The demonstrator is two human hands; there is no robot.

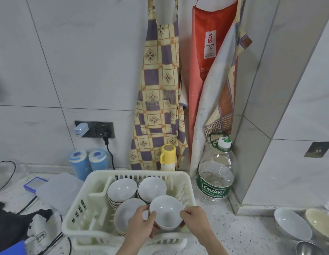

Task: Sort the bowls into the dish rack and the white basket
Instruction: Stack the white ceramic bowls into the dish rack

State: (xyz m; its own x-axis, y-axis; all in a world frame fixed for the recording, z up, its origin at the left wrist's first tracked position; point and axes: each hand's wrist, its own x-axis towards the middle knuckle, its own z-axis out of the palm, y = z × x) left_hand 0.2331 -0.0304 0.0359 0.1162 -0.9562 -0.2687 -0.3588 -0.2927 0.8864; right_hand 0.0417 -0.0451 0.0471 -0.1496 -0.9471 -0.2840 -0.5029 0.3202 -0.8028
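A white slatted basket (81, 207) stands on the counter in front of me. It holds stacks of white bowls: one at the back left (121, 190), one at the back right (151, 186) and one at the front left (126, 212). Both hands hold a further white bowl (166, 211), tilted, over the basket's front right part. My left hand (140, 227) grips its left rim. My right hand (195, 220) pinches its right rim. At the far right edge, two more bowls lean in a rack: a white one (290, 223) and a cream one (320, 225).
A large Cestbon water bottle (216, 172) stands right of the basket by the tiled corner. Behind the basket are a yellow flask (168, 156) and two blue canisters (86, 162). A plastic lid (60, 190), cloths and cables lie to the left. Aprons hang on the wall.
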